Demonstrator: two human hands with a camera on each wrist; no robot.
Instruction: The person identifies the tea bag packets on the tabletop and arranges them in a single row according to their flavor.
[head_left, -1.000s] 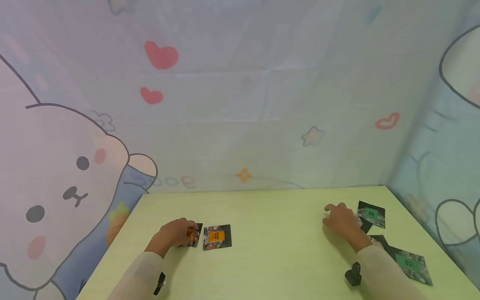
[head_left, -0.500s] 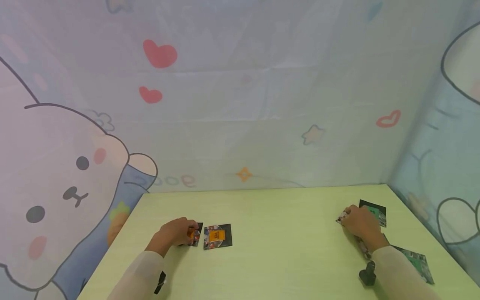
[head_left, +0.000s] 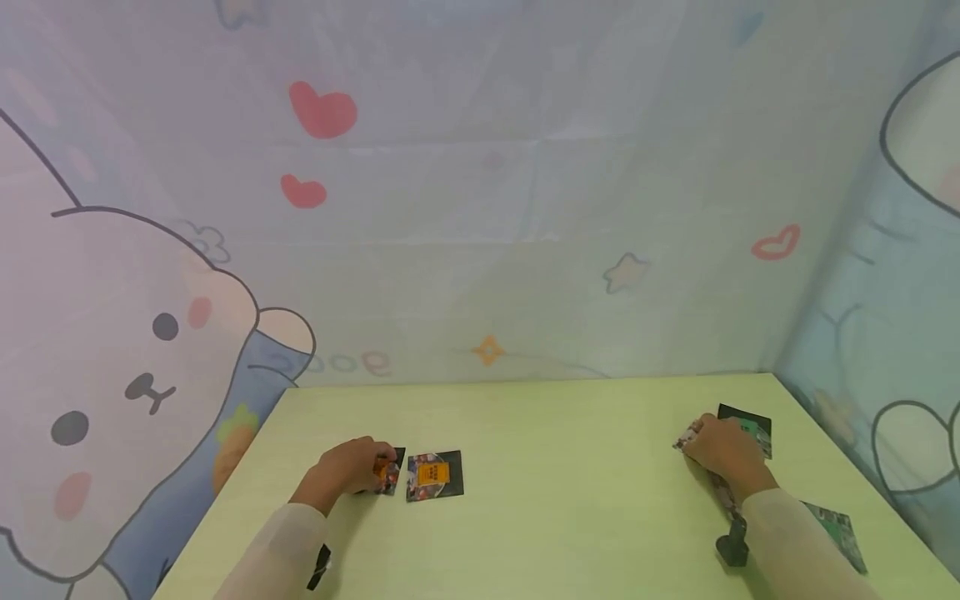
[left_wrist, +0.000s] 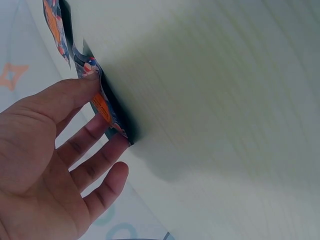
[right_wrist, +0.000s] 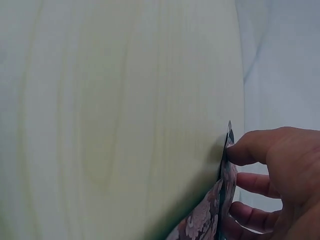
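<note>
My left hand (head_left: 345, 468) holds a small flat packet with an orange label (head_left: 388, 477) at the table's left; in the left wrist view its thumb lies on one edge and its fingers on another. A second orange-label packet (head_left: 435, 475) lies just to the right. Over on the right, my right hand (head_left: 722, 450) grips a packet with a pink floral print (head_left: 685, 435) between thumb and fingers, largely covering it. Another floral packet (right_wrist: 197, 220) lies close beside that one in the right wrist view.
Beyond the right hand lies a dark packet with a green label (head_left: 762, 428), partly covered. Another green-label packet (head_left: 843, 533) shows beside the right sleeve. A printed cloth (head_left: 525, 208) hangs behind the pale table (head_left: 555, 500).
My right hand has moved right and down onto the floral packet, its fingers closing on it; it has held still for the last half second. The left hand has not moved.
</note>
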